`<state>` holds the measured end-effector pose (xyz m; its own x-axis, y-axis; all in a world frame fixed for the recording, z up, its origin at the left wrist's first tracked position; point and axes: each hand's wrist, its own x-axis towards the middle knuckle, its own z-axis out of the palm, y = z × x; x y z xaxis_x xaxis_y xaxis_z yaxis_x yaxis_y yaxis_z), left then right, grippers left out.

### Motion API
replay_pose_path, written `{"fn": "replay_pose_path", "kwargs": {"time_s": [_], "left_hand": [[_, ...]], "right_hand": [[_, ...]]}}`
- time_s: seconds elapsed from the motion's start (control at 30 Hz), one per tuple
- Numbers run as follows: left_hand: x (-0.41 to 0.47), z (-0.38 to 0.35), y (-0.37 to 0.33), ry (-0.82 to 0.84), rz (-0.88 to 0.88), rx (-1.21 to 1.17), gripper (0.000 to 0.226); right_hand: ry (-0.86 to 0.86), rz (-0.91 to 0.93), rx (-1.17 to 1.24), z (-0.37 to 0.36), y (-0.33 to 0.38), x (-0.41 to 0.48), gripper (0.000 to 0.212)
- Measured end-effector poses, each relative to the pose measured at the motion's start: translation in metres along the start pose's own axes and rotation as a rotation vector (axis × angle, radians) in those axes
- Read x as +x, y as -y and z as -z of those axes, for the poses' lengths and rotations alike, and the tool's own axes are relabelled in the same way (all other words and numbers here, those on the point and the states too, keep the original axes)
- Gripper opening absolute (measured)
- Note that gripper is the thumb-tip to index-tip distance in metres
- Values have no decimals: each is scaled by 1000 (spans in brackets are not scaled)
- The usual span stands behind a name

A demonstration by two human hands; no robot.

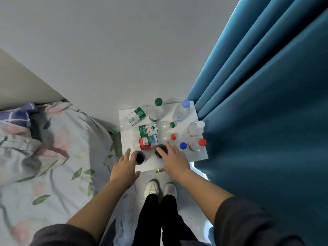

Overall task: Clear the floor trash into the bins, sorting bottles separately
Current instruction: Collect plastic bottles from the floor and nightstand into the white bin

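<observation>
Directly below in the head view, a white bedside top (152, 166) carries a crowd of plastic bottles. Near its 6 o'clock edge stand two dark ones: the left dark bottle (140, 158) at about 7 o'clock and the right dark bottle (157, 154) near it at 6. The left hand (124, 168) has its fingers straight and thumb spread, gripping nothing, with fingertips over that bottle's 9 o'clock side; whether they touch it I cannot tell. The right hand (174, 161) is likewise flat and spread, holding nothing, with fingers across the right dark bottle's 3 o'clock side. At the centre lie a green-label bottle (148, 130) and a red-label bottle (148, 142), caps toward 3 o'clock. A green-capped bottle (156, 110) stands at 12 o'clock, a white-capped bottle (196, 128) at 3, and a red-capped bottle (197, 144) at 4. A floral quilt (53, 148) lies off at 9 o'clock, a blue curtain (266, 103) at 3
</observation>
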<state>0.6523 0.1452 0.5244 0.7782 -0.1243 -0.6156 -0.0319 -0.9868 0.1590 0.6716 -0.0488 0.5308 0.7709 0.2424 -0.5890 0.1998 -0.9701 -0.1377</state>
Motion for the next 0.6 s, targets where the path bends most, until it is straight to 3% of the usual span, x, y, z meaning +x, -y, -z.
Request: {"fn": "replay_pose_path", "kwargs": {"time_s": [0.27,0.5,0.6], "left_hand": [[39,-12,4,-121,-27,-92,39],[49,-18,-1,-146,-32,-142,26],[52,-19,-1,-149,-39,-155,25]], "right_hand": [[1,18,89,-17,4,46,61],[-29,68,74,-18,0,57,36],[-17,73,100,-17,-3,55,38]]}}
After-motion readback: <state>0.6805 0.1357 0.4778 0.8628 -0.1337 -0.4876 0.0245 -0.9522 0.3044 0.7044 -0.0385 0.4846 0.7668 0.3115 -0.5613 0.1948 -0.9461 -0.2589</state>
